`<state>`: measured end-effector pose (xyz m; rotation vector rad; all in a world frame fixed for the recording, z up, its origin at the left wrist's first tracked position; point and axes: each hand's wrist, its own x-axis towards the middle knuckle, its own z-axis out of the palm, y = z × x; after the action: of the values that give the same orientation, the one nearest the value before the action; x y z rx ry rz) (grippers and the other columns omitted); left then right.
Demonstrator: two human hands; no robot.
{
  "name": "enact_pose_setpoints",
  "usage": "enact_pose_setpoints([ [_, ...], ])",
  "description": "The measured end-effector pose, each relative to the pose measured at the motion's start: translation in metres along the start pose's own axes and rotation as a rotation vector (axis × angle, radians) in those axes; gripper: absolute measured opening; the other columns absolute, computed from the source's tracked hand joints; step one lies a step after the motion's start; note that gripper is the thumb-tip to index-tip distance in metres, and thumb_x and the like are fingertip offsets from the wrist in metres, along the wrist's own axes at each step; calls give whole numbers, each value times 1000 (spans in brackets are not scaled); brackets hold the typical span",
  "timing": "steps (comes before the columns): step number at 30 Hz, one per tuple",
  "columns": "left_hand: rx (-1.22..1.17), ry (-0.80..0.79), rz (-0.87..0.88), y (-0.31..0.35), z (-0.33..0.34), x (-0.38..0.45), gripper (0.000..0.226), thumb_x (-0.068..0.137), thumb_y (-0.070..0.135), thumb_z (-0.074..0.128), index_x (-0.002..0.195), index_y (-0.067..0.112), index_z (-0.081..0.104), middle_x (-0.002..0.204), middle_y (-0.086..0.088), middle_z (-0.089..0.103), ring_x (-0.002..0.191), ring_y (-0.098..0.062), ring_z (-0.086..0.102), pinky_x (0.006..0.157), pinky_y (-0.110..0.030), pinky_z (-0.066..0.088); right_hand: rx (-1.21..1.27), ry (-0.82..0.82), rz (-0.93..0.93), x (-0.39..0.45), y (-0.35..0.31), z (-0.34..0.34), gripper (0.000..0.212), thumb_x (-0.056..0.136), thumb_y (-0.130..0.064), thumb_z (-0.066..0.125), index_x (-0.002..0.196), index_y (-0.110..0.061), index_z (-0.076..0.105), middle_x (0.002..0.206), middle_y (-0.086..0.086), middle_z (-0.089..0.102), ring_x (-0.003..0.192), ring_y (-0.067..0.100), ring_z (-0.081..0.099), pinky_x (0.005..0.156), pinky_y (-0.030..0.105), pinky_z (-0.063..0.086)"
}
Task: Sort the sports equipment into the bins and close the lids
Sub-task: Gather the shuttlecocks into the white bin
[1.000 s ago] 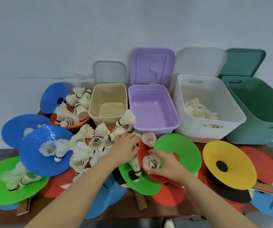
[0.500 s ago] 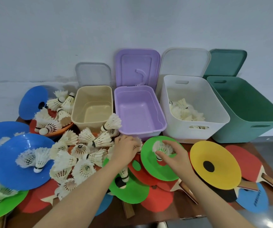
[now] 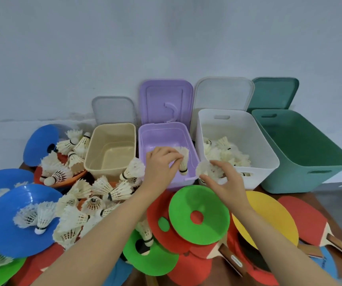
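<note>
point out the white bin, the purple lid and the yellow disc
white bin (image 3: 258, 141): head view, on its bare inner right wall
purple lid (image 3: 161, 98): head view, on its flat panel left of the handle
yellow disc (image 3: 269, 215): head view, on its bare middle

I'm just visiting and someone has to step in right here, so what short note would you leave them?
Left hand holds a shuttlecock over the purple bin.
Right hand holds another shuttlecock at the white bin's front-left corner.
Done: some shuttlecocks already lie in the white bin.
Left: many shuttlecocks piled on the left, coloured discs and paddles in front. Beige bin and green bin look empty. All four lids lean open against the wall.
</note>
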<state>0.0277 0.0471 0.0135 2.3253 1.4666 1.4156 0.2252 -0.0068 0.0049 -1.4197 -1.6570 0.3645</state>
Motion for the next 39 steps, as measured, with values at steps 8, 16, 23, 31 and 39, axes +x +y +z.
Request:
enact_pose_setpoints([
  [8, -74, -25, 82, 28, 53, 75, 23, 83, 26, 55, 81, 11, 72, 83, 0, 66, 79, -21, 59, 71, -34, 47, 16, 73, -15, 81, 32, -45, 33, 75, -32, 75, 102, -16, 64, 94, -3, 63, 85, 2, 55, 74, 9, 39],
  [16, -10, -48, -39, 40, 133, 136, 11, 78, 18, 64, 79, 12, 73, 80, -1, 65, 73, -23, 54, 68, -24, 41, -70, 44, 56, 155, 99, -77, 40, 80, -33, 71, 113, -13, 60, 111, -6, 54, 103, 8, 51, 86, 12, 34],
  [23, -59, -271, -218, 40, 190, 165, 20, 89, 13, 60, 105, 8, 69, 108, -5, 59, 103, -21, 53, 86, -24, 40, -292, -98, 120, 203, 156, -73, 54, 82, -35, 68, 126, -9, 51, 132, 6, 45, 120, 23, 44, 96, 30, 38],
  [31, 321, -456, -116, 30, 179, 150, 40, 95, 30, 46, 133, 19, 49, 136, -2, 47, 123, -23, 42, 95, -34, 31, -286, -175, 134, 188, 162, -71, 39, 91, -22, 55, 129, -13, 50, 131, 3, 47, 119, 19, 46, 97, 28, 37],
  [39, 363, -361, 14, 23, 98, 116, 41, 79, 32, 39, 99, 13, 69, 95, -3, 69, 83, -26, 66, 72, -38, 50, -202, -179, -36, 155, 109, -48, 32, 90, -21, 57, 121, -13, 57, 118, 2, 56, 110, 18, 52, 94, 32, 43],
])
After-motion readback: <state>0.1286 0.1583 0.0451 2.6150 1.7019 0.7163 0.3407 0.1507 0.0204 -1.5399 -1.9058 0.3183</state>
